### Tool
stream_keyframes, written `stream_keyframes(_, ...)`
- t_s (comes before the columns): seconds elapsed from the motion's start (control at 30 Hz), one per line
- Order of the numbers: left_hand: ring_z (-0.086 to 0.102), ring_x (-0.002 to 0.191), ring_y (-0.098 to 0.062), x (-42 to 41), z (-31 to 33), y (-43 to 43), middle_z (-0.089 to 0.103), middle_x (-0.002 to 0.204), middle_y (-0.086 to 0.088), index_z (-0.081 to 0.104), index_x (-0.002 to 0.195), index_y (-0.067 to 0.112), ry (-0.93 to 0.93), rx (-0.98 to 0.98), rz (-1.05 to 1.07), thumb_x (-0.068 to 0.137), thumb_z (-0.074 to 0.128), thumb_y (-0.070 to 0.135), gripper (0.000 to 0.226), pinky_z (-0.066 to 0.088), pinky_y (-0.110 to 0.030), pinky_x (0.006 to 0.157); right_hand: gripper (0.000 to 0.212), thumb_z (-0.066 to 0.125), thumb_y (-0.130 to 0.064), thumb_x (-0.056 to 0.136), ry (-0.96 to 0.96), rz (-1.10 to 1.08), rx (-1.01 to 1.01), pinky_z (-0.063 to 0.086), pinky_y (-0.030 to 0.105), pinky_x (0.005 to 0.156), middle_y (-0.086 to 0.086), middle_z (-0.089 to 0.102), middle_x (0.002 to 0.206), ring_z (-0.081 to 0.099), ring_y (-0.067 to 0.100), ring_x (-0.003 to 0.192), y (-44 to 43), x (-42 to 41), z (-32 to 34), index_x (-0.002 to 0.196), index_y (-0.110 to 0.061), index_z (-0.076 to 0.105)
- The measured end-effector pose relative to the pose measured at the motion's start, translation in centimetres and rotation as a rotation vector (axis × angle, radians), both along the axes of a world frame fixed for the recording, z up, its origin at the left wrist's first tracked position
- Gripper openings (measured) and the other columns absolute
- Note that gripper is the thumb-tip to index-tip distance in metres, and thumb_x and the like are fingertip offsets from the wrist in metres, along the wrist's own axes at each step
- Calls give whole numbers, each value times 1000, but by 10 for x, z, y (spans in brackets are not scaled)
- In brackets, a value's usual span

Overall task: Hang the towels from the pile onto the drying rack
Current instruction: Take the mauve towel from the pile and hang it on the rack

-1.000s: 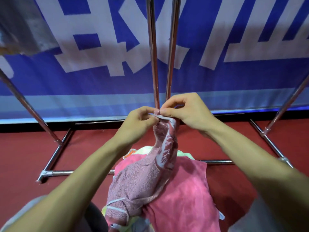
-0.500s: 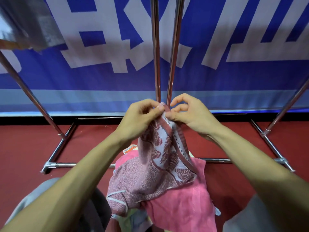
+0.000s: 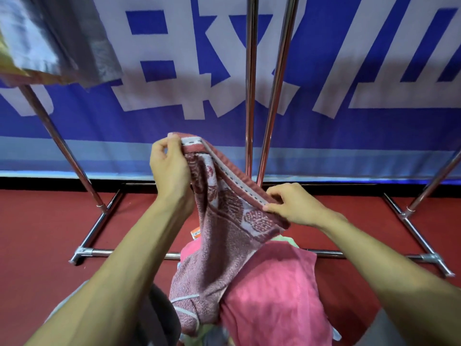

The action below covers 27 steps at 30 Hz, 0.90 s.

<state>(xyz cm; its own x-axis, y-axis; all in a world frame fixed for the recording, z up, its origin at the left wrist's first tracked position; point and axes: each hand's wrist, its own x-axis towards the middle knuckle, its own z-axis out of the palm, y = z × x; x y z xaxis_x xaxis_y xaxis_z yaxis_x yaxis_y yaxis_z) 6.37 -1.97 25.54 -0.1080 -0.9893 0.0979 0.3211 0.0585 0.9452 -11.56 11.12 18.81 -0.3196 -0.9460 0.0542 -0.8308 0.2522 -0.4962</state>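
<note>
A dusty-red patterned towel (image 3: 219, 226) with a white-striped hem hangs between my hands, above the pile. My left hand (image 3: 169, 168) pinches one end of the hem, raised high. My right hand (image 3: 289, 208) pinches the hem lower and to the right, so the edge slopes down between them. The towel's lower end still lies on the pile, whose top is a bright pink towel (image 3: 274, 290) with a pale green one (image 3: 284, 238) under it. The chrome drying rack (image 3: 250, 78) stands just behind, its two central uprights rising past my hands.
A grey towel (image 3: 62, 38) hangs on the rack at the upper left. Slanted rack legs (image 3: 62, 146) and floor bars (image 3: 411, 231) frame the pile on red floor. A blue and white banner (image 3: 349, 121) covers the wall behind. A small orange item (image 3: 195, 232) peeks beside the pile.
My hands have moved apart along the towel's hem: the left hand went up and left, the right hand down and right. The towel has spread open and risen from the pile.
</note>
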Motion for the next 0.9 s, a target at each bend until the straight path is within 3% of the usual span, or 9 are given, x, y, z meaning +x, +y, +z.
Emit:
stream_keyframes(0.1,58,69,-15,8,4,-7,61,80,-4,56,94,11,112,87,15,97,48,25,17,50,-28,65,7,68,-21,80,94,4,121,49,36,63,1,67,68,61,18,66,4,-3,-13,77,-15,66)
stream_keyframes(0.17,60,65,-15,12,7,-9,63,77,-3,62,96,8,177,186,8,93,50,18,16,49,-25,59,5,64,-16,80,77,-20,147,48,36,60,4,65,65,60,21,61,6,-5,-18,75,-14,65)
stream_keyframes(0.3,53,45,-12,15,11,-5,55,60,-1,53,71,12,310,447,35,88,46,9,18,45,-19,47,5,69,-13,83,23,-129,142,50,30,62,3,69,70,66,18,65,7,-7,-15,79,-11,66)
stream_keyframes(0.4,48,47,-13,14,9,-6,47,65,0,44,69,14,316,510,94,88,44,10,20,43,-20,50,17,77,-11,80,-172,-217,141,56,27,55,9,72,69,70,15,56,9,-9,-4,77,-5,61)
stream_keyframes(0.57,41,44,-11,8,0,-4,44,63,0,46,69,16,72,378,-60,85,45,11,17,35,-20,49,31,75,-13,81,-509,-164,359,45,22,46,7,57,53,53,13,42,23,-5,26,60,-10,53)
stream_keyframes(0.63,40,49,-15,2,-3,2,41,66,-7,45,72,15,-71,267,-164,82,45,13,10,34,-25,54,24,69,-12,86,-734,-144,173,43,18,44,5,55,56,50,9,45,25,-1,41,66,-8,57)
stream_keyframes(0.7,50,63,-19,-4,-7,8,51,71,-10,48,72,13,-198,96,-193,81,48,15,10,41,-30,62,16,61,-13,91,-992,-153,-94,42,15,47,2,54,60,51,6,50,25,5,55,76,-9,63)
stream_keyframes(0.77,59,64,-14,-10,-9,17,64,68,1,58,73,14,-249,-38,-193,88,52,14,16,48,-28,64,8,58,-12,93,-1203,-193,-277,39,14,46,1,54,67,51,5,52,22,10,60,93,-8,64)
stream_keyframes(0.9,63,56,-1,-17,-10,33,69,60,10,65,93,8,-235,-122,-280,95,54,12,12,49,-16,55,8,58,-8,92,-1287,-263,-289,34,15,41,3,50,69,47,6,47,18,20,55,98,-9,62)
